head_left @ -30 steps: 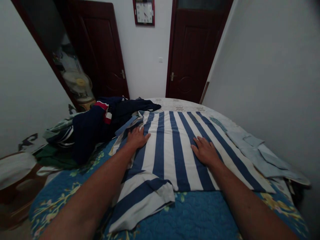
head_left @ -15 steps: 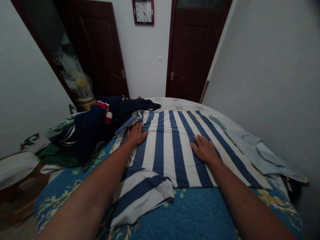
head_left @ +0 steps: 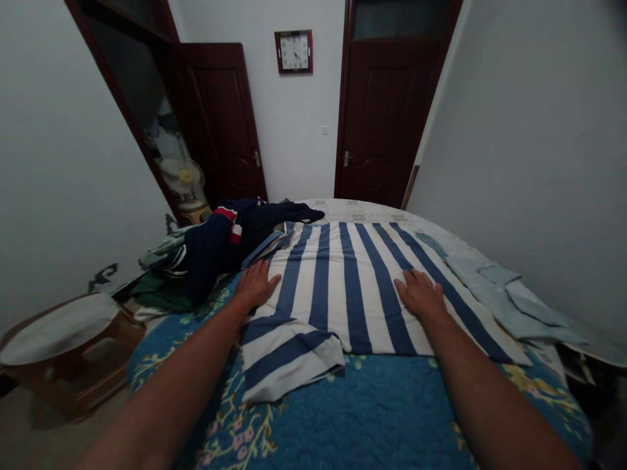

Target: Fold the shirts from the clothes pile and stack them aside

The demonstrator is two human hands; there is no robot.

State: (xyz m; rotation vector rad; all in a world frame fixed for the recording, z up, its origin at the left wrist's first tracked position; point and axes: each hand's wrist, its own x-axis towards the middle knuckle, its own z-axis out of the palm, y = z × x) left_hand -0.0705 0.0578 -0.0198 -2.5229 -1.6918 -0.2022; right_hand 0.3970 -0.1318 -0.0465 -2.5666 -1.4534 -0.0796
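Observation:
A blue-and-white striped shirt lies spread flat, its collar end towards the left and one sleeve stretched out towards me. My left hand rests palm down on the shirt's left part, just below the collar, fingers extended. On the right half of the shirt, my right hand lies flat with its fingers spread. Neither hand grips the cloth. Beneath the shirt is a blue quilted cover with a flower pattern.
Dark navy clothes are heaped at the left, with a green garment under them. A folded light-blue garment lies at the right. A wooden stool stands at the lower left. Behind is a white patterned tablecloth.
Both hands have slid over the shirt, the left one towards me and the right one further right. The view has tilted up slightly. The shirt stays spread out.

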